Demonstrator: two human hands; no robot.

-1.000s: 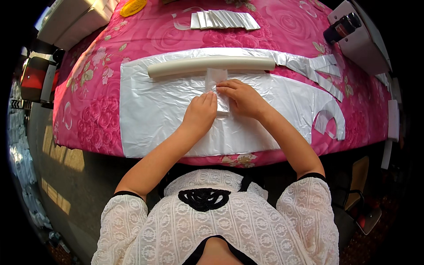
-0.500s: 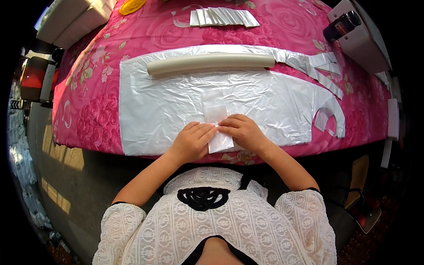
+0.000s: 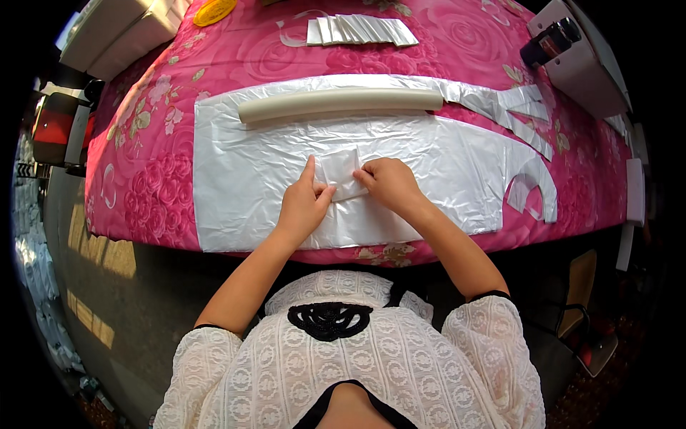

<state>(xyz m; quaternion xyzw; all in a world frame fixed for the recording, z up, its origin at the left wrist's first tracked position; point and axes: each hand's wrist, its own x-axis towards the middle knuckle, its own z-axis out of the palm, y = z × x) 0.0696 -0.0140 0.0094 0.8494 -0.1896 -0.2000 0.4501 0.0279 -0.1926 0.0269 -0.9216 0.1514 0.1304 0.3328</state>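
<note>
A small folded white plastic apron lies in front of me on a spread white plastic apron with a neck loop at its right end. My left hand is at the packet's lower left edge, its index finger stretched along the side and its thumb at the near corner. With thumb and fingers together, my right hand pinches the packet's right edge. Beyond both hands, a long cream-coloured tube rests across the spread apron.
A pink flowered cloth covers the table. Several folded white packets overlap in a row at the back. A dark bottle and a white box stand far right. At far left are a yellow dish and white boxes.
Both hands have moved away from me, up the spread apron. The long narrow strip they held near the table edge is now a short, squarish folded packet, and my hands are farther apart.
</note>
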